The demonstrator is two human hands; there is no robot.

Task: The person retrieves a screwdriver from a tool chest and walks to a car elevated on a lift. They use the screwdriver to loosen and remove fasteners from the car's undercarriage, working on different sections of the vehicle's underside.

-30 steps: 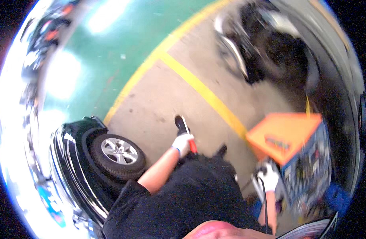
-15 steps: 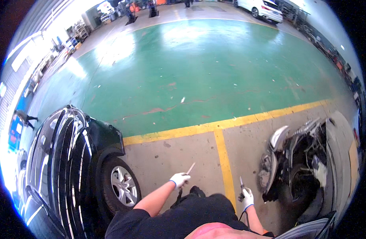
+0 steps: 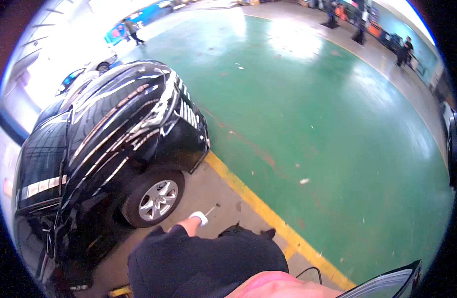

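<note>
Your view swings toward the black car [image 3: 109, 119]; your left hand [image 3: 198, 218] now appears nearer its front wheel [image 3: 159, 199], while your right hand and the stripped car leave view. A person [image 3: 405, 52] appears well beyond the black car.

I can see the person's left hand [image 3: 199, 218], white-gloved, just below and left of the frame's centre, its fingers too small to make out. The short bare forearm [image 3: 189, 227] slants up to it from a black sleeve [image 3: 156, 243]; the dark-clad torso [image 3: 203, 260] fills the lower middle.
</note>
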